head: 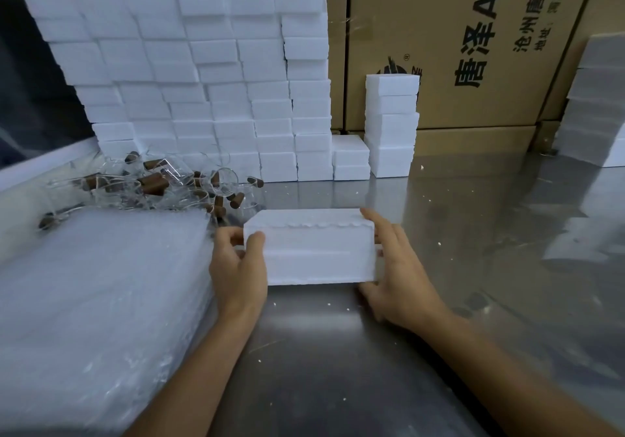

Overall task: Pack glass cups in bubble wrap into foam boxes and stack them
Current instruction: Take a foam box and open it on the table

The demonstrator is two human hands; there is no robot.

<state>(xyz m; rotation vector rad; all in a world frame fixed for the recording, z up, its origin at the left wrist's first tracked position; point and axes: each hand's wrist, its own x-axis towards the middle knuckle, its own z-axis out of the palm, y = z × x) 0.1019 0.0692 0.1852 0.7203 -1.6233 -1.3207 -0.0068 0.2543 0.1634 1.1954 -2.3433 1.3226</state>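
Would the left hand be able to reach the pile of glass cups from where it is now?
Probably yes: the glass cups lie just beyond the left hand, nothing between, but it grips the foam box.

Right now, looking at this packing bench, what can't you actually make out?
- Inside of the closed white foam box between the left hand and right hand: head view, its own walls hide it.
- Count of clear glass cups with brown handles: head view, transparent and tangled together.
- White foam stack at the right: head view, blurred and cut by the frame edge.
- Printed brown cardboard cartons: head view, top edge crops the lettering.
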